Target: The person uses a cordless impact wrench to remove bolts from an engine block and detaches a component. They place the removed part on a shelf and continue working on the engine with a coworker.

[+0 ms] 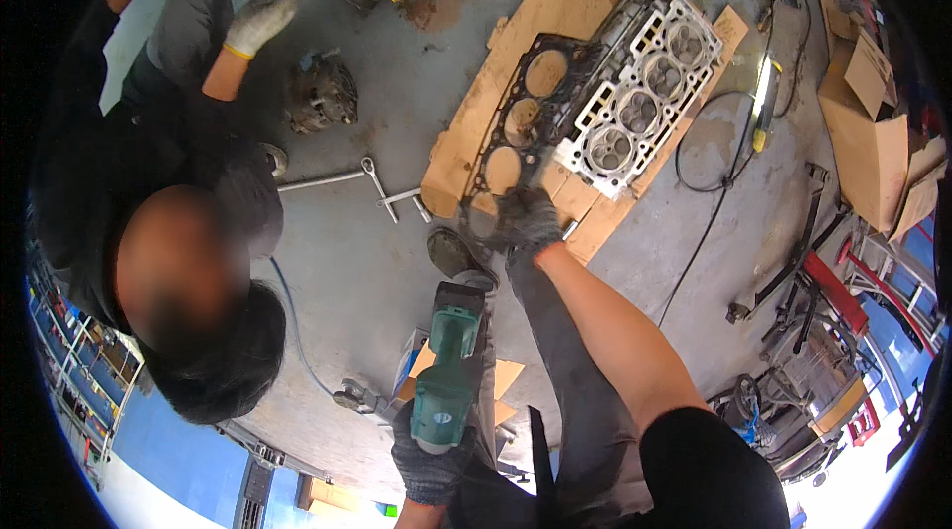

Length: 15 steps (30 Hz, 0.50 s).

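Note:
My left hand (428, 465), in a dark knitted glove, is closed around the rounded lower end of a green cordless power tool (443, 400). The tool's black battery (461, 300) points away from me. My right hand (531, 219), also in a dark glove, reaches down to the near end of a dark head gasket (493, 137) with large round holes. Its fingers look curled, and a blurred greyish shape beyond them cannot be made out. A small metal cylinder (569, 230) shows beside that hand. Right of the gasket lies a cylinder head (645, 98), its valve side up.
Cardboard (461, 167) lies under the engine parts. A co-worker with a white glove (263, 25) crouches at left by a greasy metal part (322, 95). Wrenches (372, 177) lie on the floor. A lit work lamp (763, 103), its cable and a cardboard box (863, 127) are at right.

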Available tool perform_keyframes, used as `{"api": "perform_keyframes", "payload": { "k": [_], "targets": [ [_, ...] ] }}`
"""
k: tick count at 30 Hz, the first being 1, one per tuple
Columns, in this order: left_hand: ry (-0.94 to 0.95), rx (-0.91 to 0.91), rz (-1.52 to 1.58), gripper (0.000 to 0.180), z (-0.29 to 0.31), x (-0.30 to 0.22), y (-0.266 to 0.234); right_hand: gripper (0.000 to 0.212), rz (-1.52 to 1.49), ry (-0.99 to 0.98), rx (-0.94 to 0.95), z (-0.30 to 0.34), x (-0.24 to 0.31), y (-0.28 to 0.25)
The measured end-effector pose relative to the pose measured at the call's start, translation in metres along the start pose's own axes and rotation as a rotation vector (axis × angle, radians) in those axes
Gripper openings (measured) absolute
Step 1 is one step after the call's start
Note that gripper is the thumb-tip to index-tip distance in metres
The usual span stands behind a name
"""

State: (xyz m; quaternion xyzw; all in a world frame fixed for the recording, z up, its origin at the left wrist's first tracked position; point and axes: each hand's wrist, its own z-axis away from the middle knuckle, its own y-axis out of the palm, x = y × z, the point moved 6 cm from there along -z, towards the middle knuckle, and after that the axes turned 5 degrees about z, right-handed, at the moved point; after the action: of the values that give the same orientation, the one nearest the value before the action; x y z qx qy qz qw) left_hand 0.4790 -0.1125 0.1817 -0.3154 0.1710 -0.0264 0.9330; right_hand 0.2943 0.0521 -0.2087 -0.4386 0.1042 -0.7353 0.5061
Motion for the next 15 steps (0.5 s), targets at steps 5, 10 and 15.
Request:
{"api": "perform_keyframes", "payload": {
  "k": [5,10,15],
  "targets": [
    [-0.076,0.044,0.109,0.083,0.005,-0.028,0.010,0.023,-0.602,0.037,0.030,0.001,-0.033,-0.161],
    [-0.024,0.184,0.074,0.083,0.014,-0.057,0.022,0.037,-0.604,0.396,0.226,-0.034,-0.145,-0.242],
    [0.083,0.229,0.028,0.077,0.021,-0.082,0.026,0.035,-0.375,0.713,-0.109,-0.021,-0.208,-0.234]
  ]
}}
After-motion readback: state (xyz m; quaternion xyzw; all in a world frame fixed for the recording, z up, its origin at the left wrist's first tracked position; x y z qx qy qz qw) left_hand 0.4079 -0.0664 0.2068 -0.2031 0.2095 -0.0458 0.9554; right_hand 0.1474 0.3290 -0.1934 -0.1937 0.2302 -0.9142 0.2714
